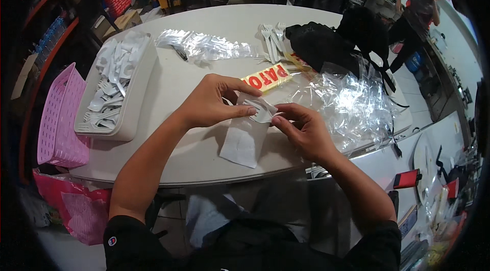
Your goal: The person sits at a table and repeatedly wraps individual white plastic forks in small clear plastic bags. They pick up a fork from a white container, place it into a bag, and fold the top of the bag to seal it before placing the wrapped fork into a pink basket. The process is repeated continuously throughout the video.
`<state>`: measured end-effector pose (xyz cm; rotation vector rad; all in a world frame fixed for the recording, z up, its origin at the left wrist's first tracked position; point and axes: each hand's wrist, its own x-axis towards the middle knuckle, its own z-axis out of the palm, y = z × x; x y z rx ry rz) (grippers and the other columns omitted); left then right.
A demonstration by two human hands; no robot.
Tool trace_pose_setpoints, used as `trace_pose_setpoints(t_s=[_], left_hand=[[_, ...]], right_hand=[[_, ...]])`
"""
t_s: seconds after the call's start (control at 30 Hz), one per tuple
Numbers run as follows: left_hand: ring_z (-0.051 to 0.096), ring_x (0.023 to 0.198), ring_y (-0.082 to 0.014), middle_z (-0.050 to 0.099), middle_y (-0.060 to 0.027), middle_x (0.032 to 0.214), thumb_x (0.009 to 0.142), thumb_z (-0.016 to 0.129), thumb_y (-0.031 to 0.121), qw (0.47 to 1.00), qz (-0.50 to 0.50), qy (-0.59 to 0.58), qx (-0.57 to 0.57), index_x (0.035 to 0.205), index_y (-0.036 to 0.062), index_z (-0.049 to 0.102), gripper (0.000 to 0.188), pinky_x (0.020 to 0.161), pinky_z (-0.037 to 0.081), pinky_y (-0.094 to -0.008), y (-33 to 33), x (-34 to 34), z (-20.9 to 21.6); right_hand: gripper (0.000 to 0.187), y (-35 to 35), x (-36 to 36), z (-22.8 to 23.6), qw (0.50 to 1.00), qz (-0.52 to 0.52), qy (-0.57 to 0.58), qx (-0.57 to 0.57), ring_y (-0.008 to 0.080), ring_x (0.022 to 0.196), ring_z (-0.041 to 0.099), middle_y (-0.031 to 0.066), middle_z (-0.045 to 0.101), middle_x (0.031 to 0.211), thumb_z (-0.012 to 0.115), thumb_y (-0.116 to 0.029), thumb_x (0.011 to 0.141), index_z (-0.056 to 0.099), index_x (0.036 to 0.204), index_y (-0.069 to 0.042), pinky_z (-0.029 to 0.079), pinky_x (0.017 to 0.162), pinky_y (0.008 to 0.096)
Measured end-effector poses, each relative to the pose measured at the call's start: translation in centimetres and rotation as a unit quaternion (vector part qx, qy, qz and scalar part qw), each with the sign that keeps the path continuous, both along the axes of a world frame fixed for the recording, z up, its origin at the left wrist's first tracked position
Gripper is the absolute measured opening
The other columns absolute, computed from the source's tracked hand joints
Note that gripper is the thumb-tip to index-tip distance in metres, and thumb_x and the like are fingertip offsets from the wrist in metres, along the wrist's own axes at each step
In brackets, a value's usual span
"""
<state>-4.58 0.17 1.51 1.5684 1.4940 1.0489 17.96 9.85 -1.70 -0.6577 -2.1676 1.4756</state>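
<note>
Near the table's front edge I hold a white plastic fork [262,115] over a white paper napkin [242,142]. My left hand [205,101] pinches the napkin's upper part and the fork's tines between thumb and fingers. The fork's other end runs into my right hand [306,130], whose thumb and forefinger close on it. The napkin's lower part hangs down below my hands. Just beyond my fingers lies a yellow packet [268,78] with red lettering. Farther back is a small pile of white plastic forks [273,41].
A white bin [138,105] of plastic cutlery and napkins stands at left, beside a pink basket [60,118]. Clear plastic sleeves [206,46] lie at the back. On the right are crumpled clear bags [349,110] and a black bag [321,46]. A person [416,15] stands far right.
</note>
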Motion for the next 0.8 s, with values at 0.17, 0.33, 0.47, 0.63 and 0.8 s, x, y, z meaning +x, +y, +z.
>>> trace_pose_setpoints(t_s=[0.17, 0.33, 0.47, 0.63, 0.8], left_hand=[[0.064, 0.081, -0.0102, 0.069, -0.0057, 0.097, 0.076, 0.080, 0.012, 0.999, -0.023, 0.003, 0.037, 0.107, 0.0049, 0.070, 0.033, 0.072, 0.052, -0.0251, -0.1, 0.0, 0.0], [0.063, 0.079, -0.0106, 0.070, -0.0062, 0.096, 0.076, 0.079, 0.015, 0.999, -0.022, -0.008, 0.028, 0.104, 0.0054, 0.070, 0.031, 0.067, 0.050, -0.0241, -0.1, -0.4, -0.4], [0.063, 0.082, -0.0119, 0.069, -0.0042, 0.099, 0.077, 0.078, 0.014, 1.000, -0.003, 0.004, 0.022, 0.105, 0.0062, 0.070, 0.030, 0.066, 0.051, -0.0254, -0.1, 0.4, 0.4], [0.062, 0.094, -0.0133, 0.065, -0.0055, 0.107, 0.078, 0.078, 0.013, 0.998, -0.036, 0.045, 0.038, 0.098, 0.0079, 0.073, 0.021, 0.071, 0.054, -0.0267, -0.3, 0.5, 0.8], [0.062, 0.099, -0.0158, 0.063, -0.0071, 0.112, 0.078, 0.077, 0.012, 0.992, -0.034, 0.094, 0.079, 0.091, 0.0099, 0.075, 0.013, 0.074, 0.055, -0.0294, -0.5, 0.4, 1.1]], right_hand=[[0.036, 0.0, 0.1, 0.0, 1.000, 0.014, 0.012, -0.003, 0.0097, 0.067, 0.061, 0.0123, 0.070, 0.103, 0.066, -0.022, 0.091, 0.060, 0.121, -0.003, 0.050, 0.062, 0.0268], [0.039, -0.4, 0.1, 1.8, 0.993, 0.025, -0.026, -0.114, 0.0133, 0.078, 0.064, 0.0153, 0.066, 0.114, 0.066, -0.021, 0.091, 0.057, 0.126, -0.004, 0.050, 0.065, 0.0266], [0.041, 0.3, 0.2, 0.1, 0.996, 0.044, 0.025, -0.071, 0.0151, 0.091, 0.064, 0.0175, 0.067, 0.110, 0.065, -0.020, 0.092, 0.054, 0.128, -0.005, 0.050, 0.071, 0.0269], [0.039, 0.3, 0.3, 0.5, 0.995, 0.038, 0.011, -0.087, 0.0153, 0.094, 0.064, 0.0172, 0.068, 0.106, 0.065, -0.020, 0.092, 0.056, 0.127, -0.004, 0.051, 0.078, 0.0283], [0.033, 0.6, 0.3, 0.5, 0.998, 0.038, -0.004, -0.056, 0.0137, 0.093, 0.064, 0.0127, 0.069, 0.108, 0.066, -0.021, 0.092, 0.063, 0.118, -0.002, 0.052, 0.078, 0.0288]])
